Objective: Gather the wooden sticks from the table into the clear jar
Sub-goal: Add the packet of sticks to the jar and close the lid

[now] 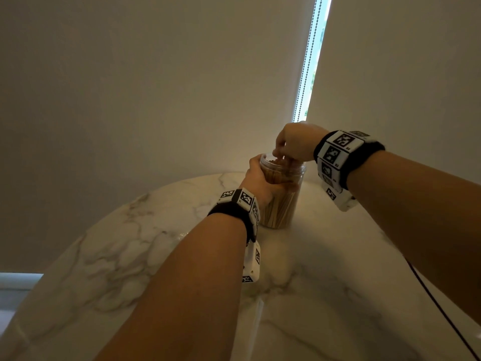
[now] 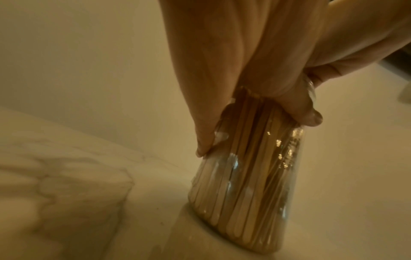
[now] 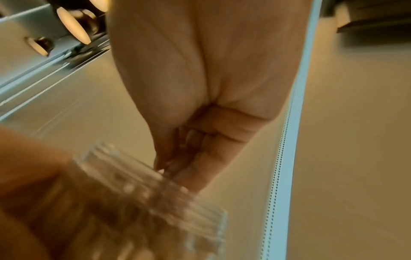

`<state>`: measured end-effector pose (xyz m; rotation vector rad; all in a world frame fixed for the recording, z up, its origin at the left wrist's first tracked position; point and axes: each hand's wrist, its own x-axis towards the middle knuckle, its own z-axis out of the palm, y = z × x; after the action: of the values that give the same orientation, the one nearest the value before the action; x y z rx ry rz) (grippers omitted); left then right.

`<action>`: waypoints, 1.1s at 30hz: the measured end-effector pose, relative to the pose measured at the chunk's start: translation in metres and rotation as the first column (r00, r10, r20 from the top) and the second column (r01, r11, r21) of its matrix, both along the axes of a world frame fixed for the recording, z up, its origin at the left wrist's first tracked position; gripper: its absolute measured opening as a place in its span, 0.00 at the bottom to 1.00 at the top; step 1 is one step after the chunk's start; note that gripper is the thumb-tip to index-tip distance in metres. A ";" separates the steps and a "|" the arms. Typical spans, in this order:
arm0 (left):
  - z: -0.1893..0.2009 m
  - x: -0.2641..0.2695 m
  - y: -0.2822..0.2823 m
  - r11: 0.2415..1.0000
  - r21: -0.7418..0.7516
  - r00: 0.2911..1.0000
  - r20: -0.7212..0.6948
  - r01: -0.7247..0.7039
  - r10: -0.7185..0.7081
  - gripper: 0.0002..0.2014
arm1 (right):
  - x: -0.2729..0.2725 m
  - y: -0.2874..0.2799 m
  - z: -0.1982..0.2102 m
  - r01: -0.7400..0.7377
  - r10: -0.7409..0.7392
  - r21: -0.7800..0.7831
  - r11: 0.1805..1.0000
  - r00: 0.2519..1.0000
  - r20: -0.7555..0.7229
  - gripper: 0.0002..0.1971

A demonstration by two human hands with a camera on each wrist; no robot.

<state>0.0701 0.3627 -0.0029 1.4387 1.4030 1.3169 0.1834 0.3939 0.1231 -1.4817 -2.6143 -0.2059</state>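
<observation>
A clear plastic jar (image 1: pixel 282 201) packed with upright wooden sticks (image 1: pixel 277 208) stands on the marble table (image 1: pixel 125 256) toward its far side. My left hand (image 1: pixel 256 178) grips the jar's upper part from the left; in the left wrist view, thumb and fingers (image 2: pixel 259 133) wrap the jar (image 2: pixel 244 193) above the sticks (image 2: pixel 240 176). My right hand (image 1: pixel 282 153) hangs over the jar mouth, bunched fingertips dipping in and pinching at the stick tops. In the right wrist view, that hand (image 3: pixel 169 167) meets the blurred jar rim (image 3: pixel 155 193). No loose sticks show on the table.
Closed roller blinds rise right behind the table, with a bright window gap and a bead cord (image 1: pixel 308 61) between them. A dark cable (image 1: pixel 429 295) runs along the table's right edge. Bare marble lies left of and in front of the jar.
</observation>
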 end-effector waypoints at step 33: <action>0.004 0.007 -0.012 0.999 0.016 0.999 0.024 -0.049 0.048 0.58 | 0.024 -0.015 -0.015 -0.079 0.096 0.064 0.995 0.929 -0.356 0.11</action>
<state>0.0771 0.3510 0.0007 1.4038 1.4228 1.3746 0.2073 0.3787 0.1076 -1.2455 -2.3550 0.0126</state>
